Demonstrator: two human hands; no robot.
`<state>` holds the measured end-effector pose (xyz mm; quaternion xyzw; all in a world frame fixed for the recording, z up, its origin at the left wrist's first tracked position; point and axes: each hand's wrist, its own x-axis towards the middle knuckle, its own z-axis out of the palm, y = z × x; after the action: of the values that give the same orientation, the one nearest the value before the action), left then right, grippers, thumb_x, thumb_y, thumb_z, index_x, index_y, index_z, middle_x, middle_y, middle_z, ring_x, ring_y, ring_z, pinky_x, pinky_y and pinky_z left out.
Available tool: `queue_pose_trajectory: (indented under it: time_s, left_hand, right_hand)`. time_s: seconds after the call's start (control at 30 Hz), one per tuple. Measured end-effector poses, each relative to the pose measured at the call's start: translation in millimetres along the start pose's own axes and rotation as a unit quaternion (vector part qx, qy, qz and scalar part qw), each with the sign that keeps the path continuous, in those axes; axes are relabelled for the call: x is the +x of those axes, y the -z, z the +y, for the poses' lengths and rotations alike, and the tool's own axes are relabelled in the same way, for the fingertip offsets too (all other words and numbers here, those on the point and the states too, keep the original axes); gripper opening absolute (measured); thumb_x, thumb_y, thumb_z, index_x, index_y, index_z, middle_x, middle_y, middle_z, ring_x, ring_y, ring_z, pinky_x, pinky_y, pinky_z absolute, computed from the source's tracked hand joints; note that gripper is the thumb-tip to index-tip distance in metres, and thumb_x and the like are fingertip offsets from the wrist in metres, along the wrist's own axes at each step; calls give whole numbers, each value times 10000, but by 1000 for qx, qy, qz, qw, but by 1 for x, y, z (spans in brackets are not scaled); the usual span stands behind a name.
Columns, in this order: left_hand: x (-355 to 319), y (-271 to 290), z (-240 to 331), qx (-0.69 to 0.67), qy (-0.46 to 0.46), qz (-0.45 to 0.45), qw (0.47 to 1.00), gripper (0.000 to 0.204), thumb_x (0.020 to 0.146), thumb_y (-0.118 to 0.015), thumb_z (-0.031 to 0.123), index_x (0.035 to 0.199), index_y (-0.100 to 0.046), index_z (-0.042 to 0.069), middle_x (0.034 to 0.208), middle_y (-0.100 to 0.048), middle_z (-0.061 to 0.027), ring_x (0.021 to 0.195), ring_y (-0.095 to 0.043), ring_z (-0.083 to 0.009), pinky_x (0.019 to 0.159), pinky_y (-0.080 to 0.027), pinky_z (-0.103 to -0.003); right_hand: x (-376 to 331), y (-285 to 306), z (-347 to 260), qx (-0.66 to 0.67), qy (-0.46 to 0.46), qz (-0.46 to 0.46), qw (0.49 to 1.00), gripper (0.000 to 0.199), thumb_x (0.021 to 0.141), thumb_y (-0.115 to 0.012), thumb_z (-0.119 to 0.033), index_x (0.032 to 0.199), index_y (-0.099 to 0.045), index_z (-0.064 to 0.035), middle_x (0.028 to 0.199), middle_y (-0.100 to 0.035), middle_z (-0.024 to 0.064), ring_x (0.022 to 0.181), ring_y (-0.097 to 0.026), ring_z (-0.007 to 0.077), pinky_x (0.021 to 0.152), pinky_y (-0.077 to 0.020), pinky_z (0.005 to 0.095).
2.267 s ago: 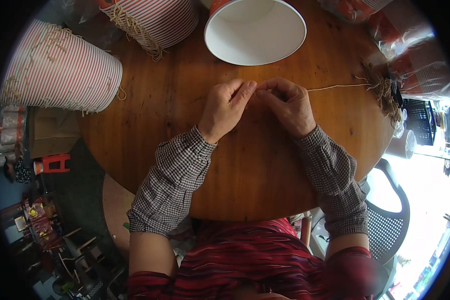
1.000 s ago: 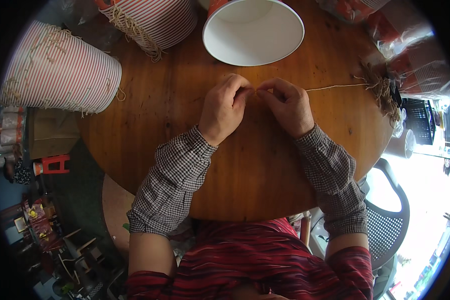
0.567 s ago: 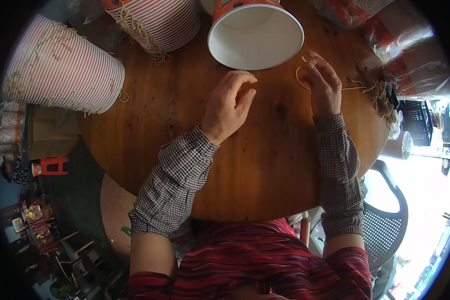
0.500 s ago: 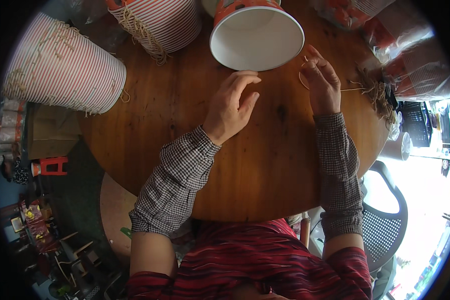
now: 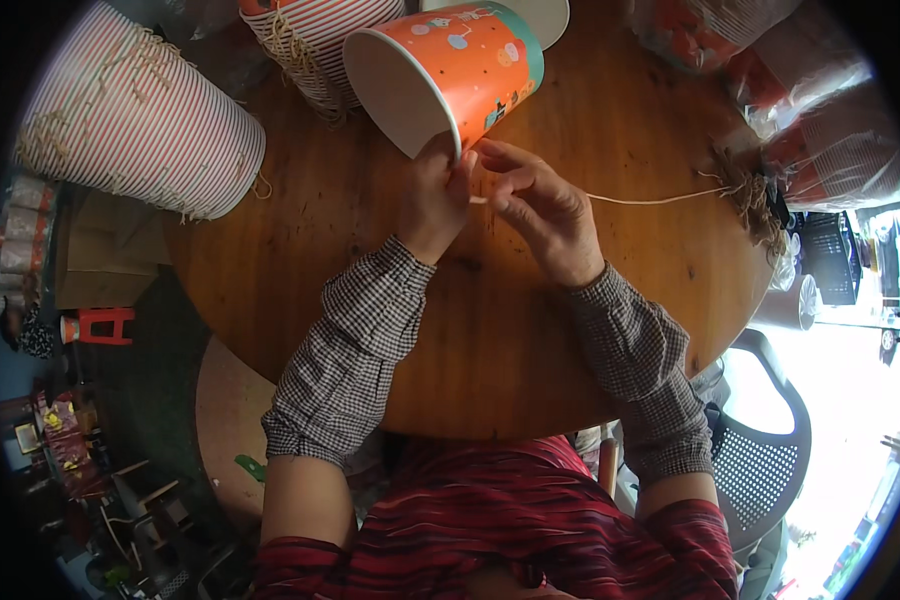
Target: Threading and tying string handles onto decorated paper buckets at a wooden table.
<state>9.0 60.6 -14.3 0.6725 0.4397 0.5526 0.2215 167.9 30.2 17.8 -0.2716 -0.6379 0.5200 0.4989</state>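
An orange paper bucket (image 5: 470, 62) with a white rim and green base band lies tilted on its side, its mouth facing the left. My left hand (image 5: 435, 205) is closed on the near part of its rim, thumb outside and the other fingers mostly hidden. Just right of the rim, my right hand (image 5: 552, 215) is closed in a pinch on a thin beige cord (image 5: 650, 202). A short bit of that cord shows between my hands; the rest runs right to a bundle of cords (image 5: 755, 205) at the table's edge.
Two tall stacks of nested buckets with cord handles, one at the left (image 5: 150, 120) and one behind the bucket (image 5: 305, 45), stand on the round wooden table (image 5: 490, 350). Plastic-wrapped buckets (image 5: 820, 140) fill the far right. A grey chair (image 5: 770, 440) is at the right.
The bucket has turned from facing me to facing left, and my left hand has taken its rim. My right hand has moved left to the rim, drawing the cord out from the bundle.
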Motion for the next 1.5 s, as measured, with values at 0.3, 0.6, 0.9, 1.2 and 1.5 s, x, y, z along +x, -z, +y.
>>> queue_pose_trajectory:
  time_s: [0.3,0.6,0.9,1.2,1.5]
  left_hand:
    - [2,9,6,-16,43,17,999,181,869,-588,44,1038,-604,-19,866,-660,-128,766,-636,-180,672,-490,-289]
    - [-1,20,13,6,118,-15,993,218,792,-538,21,997,-603,-12,800,-645,-111,696,-601,-143,626,-479,-291]
    - [5,25,-9,167,8,-35,985,335,686,-539,-7,1016,-599,-5,969,-617,-162,869,-599,-320,717,-493,-386]
    - [5,29,-5,238,32,-46,970,327,764,-593,-10,1091,-594,4,1035,-633,-162,966,-606,-335,787,-506,-388]
    - [6,28,18,8,65,12,998,397,883,-655,319,1135,-582,22,986,-667,-132,896,-663,-196,747,-513,-306]
  right_hand:
    - [9,-10,18,245,-160,165,942,84,937,-566,-125,953,-601,-51,1197,-595,99,1068,-586,191,885,-493,355]
    - [13,15,33,308,-195,99,926,91,907,-608,-103,964,-610,-32,1071,-635,81,913,-628,167,833,-528,319]
    - [6,31,23,270,-228,20,935,65,908,-605,-103,935,-606,-43,986,-649,65,911,-640,173,820,-534,317]
    - [5,36,21,261,-235,-2,936,75,912,-604,-113,936,-598,-43,967,-659,78,872,-638,156,769,-534,292]
    - [4,40,25,253,-210,45,943,90,923,-589,-134,993,-597,-78,1025,-649,60,868,-636,136,761,-543,309]
